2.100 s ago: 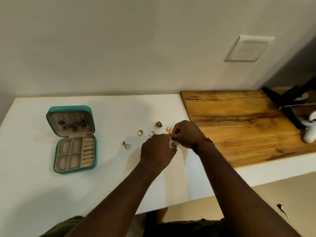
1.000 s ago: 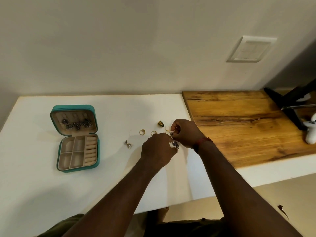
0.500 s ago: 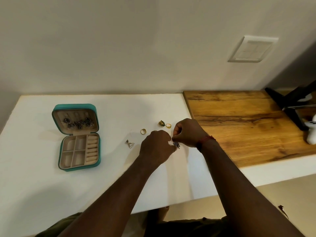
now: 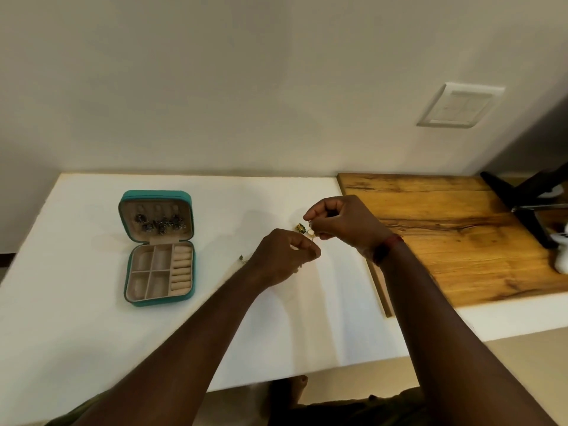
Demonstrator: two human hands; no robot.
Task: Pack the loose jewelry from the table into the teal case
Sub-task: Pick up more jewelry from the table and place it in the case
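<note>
Both hands meet over white table (image 4: 76, 318) w/ fingers pinched: right hand (image 4: 344, 222) and left hand (image 4: 282, 256) grip small gold jewelry piece (image 4: 311, 232) btwn them. Teal case (image 4: 158, 244) lies open, well apart at left.

1. You have one teal case (image 4: 158, 250), open, on the white surface (image 4: 76, 318).
2. Its base shows four square compartments and one ring-roll section.
3. You have two hands in view: left hand (image 4: 281, 256), right hand (image 4: 344, 224).
4. One green-and-gold piece (image 4: 300, 228) lies between them.
5. One small piece (image 4: 241, 258) shows beside your left hand.
6. One wooden board (image 4: 455, 235).
</note>
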